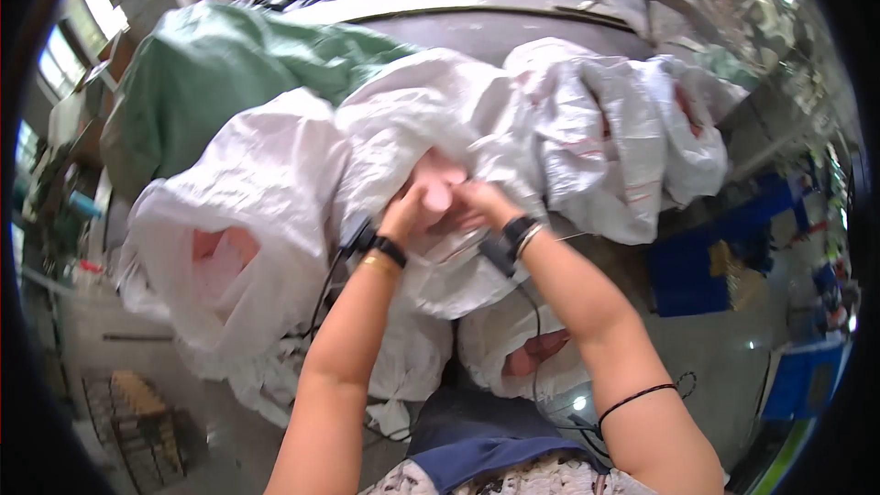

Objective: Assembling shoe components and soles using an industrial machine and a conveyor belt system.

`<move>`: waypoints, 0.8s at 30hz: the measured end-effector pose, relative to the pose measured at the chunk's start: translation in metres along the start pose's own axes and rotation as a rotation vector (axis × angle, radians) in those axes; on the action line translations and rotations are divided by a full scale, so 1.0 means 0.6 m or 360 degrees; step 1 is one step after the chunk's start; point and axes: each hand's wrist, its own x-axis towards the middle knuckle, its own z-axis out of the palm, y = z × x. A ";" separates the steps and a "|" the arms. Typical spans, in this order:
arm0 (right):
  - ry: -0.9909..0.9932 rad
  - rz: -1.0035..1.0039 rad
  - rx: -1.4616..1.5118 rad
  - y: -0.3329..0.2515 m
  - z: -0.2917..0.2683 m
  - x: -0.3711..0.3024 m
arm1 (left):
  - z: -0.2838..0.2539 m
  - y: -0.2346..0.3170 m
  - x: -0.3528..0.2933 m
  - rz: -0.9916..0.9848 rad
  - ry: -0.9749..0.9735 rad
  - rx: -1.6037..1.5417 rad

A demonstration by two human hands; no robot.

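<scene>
Both of my hands meet at the mouth of a large white woven sack (pixel 440 101) in the middle of the view. My left hand (pixel 410 209) is closed on a pale pink object (pixel 435 185) at the sack's opening. My right hand (pixel 484 203) is closed on the sack's white fabric just beside it, fingers touching the left hand. Each wrist carries a black band with a cable running down the forearm. What the pink object is cannot be made out.
Another open white sack (pixel 247 220) with pink contents sits to the left, and a third (pixel 536 348) lies lower, by my right elbow. More white sacks (pixel 632 128) pile at the right. A green sack (pixel 211 73) lies behind. Blue crates (pixel 697 266) stand on the floor at right.
</scene>
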 end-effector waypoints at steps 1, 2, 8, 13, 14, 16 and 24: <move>0.0071 -0.0166 -0.0064 0.037 0.004 0.001 | -0.003 -0.030 0.018 0.0080 0.0065 0.0085; 0.0146 -0.0321 -0.0129 0.068 0.008 -0.003 | -0.005 -0.054 0.026 0.0155 0.0126 0.0168; 0.1427 -0.0948 -0.0654 0.048 -0.142 -0.124 | 0.028 0.007 -0.056 0.0442 -0.0036 0.0245; 0.2263 -0.0855 -0.0853 0.048 -0.359 -0.069 | 0.093 0.048 -0.184 0.1132 0.0068 0.0921; 0.2329 -0.0745 -0.0773 0.072 -0.429 -0.058 | 0.141 0.076 -0.208 0.1247 -0.0062 0.0788; 0.1620 -0.1078 -0.0567 0.007 -0.352 0.008 | 0.149 0.121 -0.233 0.1169 -0.0100 0.0651; 0.0257 -0.1502 -0.0344 -0.264 -0.170 -0.003 | 0.389 0.096 -0.138 0.0856 -0.0728 0.0742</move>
